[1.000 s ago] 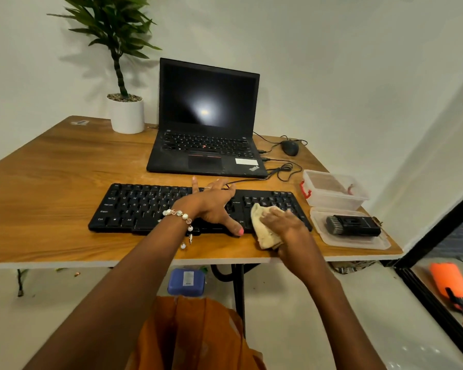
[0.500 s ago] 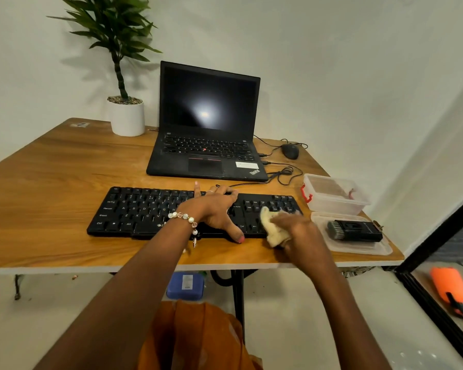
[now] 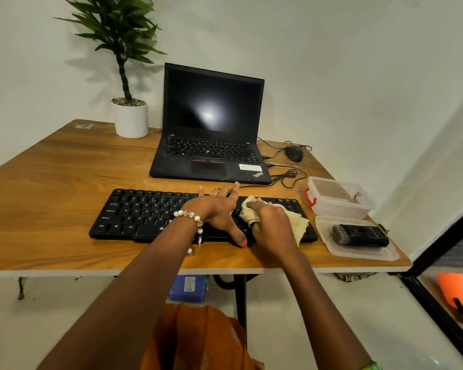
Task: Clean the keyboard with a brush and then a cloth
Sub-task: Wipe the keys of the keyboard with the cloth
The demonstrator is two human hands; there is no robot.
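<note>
Black plastic keyboard (image 3: 155, 212) lies flat near the front edge of the wooden worktop (image 3: 51, 182), in front of the open black laptop (image 3: 211, 134). Over the last second the right hand (image 3: 271, 231) has carried the bunched pale-yellow cloth (image 3: 296, 222) from the keyboard's front edge, just right of the left thumb, up and back across the keys; its fingers now curl round the cloth and press it onto the right-hand block, close against the left hand. The left hand (image 3: 217, 209) has barely shifted: it rests flat on the middle keys with fingers spread and relaxed, holding nothing, bracing the keyboard. That suggests the wiping stage is under way, with the right end being covered first and the left half of the keys not yet reached by the cloth.

The black brush (image 3: 358, 235) lies on a clear plastic lid (image 3: 358, 252) at the right edge of the worktop, apart from both hands, so brushing looks finished. A clear plastic box with red clips (image 3: 340, 198) stands just behind the lid and just beside the keyboard's right end. Black cables (image 3: 286, 174) trail from the laptop toward a black mouse (image 3: 294, 153); a potted green plant in a white pot (image 3: 131, 118) stands at the back left. The bracing left hand itself covers the centre keys and would have to move for the cloth to pass leftward.
</note>
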